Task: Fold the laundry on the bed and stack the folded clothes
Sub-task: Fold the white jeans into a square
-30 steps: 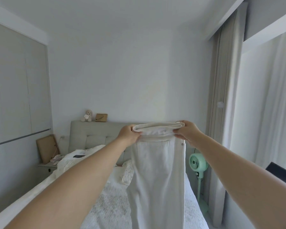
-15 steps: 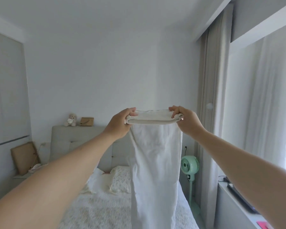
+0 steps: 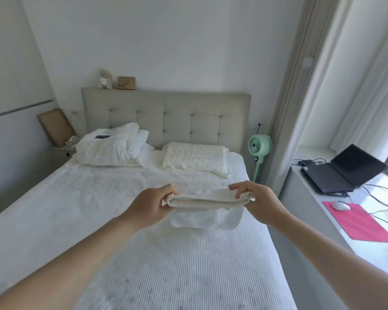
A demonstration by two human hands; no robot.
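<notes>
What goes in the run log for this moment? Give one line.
step: folding | left hand: grips white garment | right hand: grips other end | garment: held over bed, partly folded | stack: none visible

I see open striped bedspread on the bed (image 3: pixel 188 271) under and in front of my hands. Toward the headboard (image 3: pixel 166 117) a rumpled white bundle (image 3: pixel 109 151) and a knitted pillow (image 3: pixel 195 156) block the way, with a narrow gap between them. On my right, the windowsill desk (image 3: pixel 305 198) (laptop (image 3: pixel 343 168), cables, pink mat (image 3: pixel 361 222)) hems that side.
</notes>
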